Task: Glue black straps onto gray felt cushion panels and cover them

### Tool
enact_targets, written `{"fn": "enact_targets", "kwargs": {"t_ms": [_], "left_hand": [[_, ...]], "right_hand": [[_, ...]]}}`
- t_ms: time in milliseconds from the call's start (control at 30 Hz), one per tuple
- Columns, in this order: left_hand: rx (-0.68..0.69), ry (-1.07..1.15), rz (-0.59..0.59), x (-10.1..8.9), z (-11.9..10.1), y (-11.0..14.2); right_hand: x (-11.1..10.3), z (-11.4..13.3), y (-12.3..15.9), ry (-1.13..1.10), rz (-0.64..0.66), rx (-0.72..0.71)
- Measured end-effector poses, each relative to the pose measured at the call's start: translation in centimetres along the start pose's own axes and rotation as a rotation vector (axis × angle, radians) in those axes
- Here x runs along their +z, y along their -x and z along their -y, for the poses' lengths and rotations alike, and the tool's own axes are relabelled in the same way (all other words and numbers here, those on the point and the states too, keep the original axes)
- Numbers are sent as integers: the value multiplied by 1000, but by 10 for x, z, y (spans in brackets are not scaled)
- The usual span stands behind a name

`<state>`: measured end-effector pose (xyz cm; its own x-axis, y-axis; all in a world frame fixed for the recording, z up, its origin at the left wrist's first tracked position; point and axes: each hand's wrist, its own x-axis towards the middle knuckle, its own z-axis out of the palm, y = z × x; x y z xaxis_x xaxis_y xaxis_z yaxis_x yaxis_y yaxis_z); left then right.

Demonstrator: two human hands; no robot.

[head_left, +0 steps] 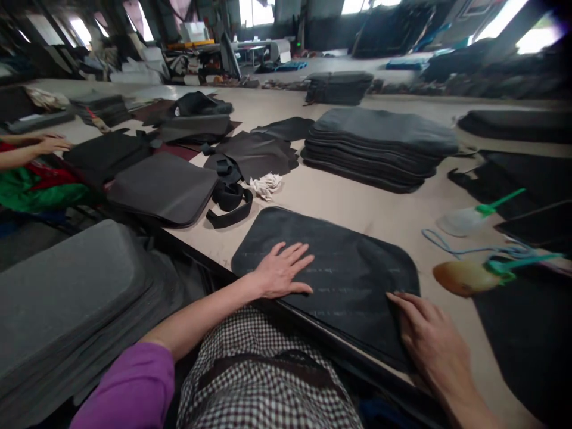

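Observation:
A dark grey, rounded-corner panel of leather-like sheet (339,262) lies flat at the table's near edge, with faint pale printed lines on it. My left hand (283,271) rests palm down on its left part, fingers spread. At the panel's right edge, my right hand (431,333) has its fingers close together and bent, gripping the edge; the thumb is mostly hidden. To the right of the panel lie an amber squeeze bottle (467,278) with a green nozzle and a whitish squeeze bottle (460,221), with a blue cord (440,243) between them.
Behind the panel is a tall stack of dark panels (379,140). Black strap rolls (230,205) and a white crumpled cloth (267,186) lie to the left, near more panels (165,187). A grey stack (67,286) stands at my left. Another person's hands (49,145) are at far left.

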<state>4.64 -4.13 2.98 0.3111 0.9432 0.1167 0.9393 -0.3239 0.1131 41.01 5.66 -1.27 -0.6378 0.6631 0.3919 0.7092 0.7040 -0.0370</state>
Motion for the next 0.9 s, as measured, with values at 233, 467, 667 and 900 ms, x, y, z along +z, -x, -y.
{"fn": "enact_targets", "kwargs": {"t_ms": [233, 467, 667, 900], "left_hand": [[-174, -104, -2, -10, 49, 31], [-292, -151, -21, -6, 72, 43], [-277, -158, 3, -8, 71, 40], [-262, -115, 13, -11, 73, 34]], "right_hand": [[10, -8, 6, 1, -9, 7], [7, -6, 10, 33, 36, 30], [2, -4, 11, 14, 43, 38], [2, -9, 17, -10, 41, 25]]}}
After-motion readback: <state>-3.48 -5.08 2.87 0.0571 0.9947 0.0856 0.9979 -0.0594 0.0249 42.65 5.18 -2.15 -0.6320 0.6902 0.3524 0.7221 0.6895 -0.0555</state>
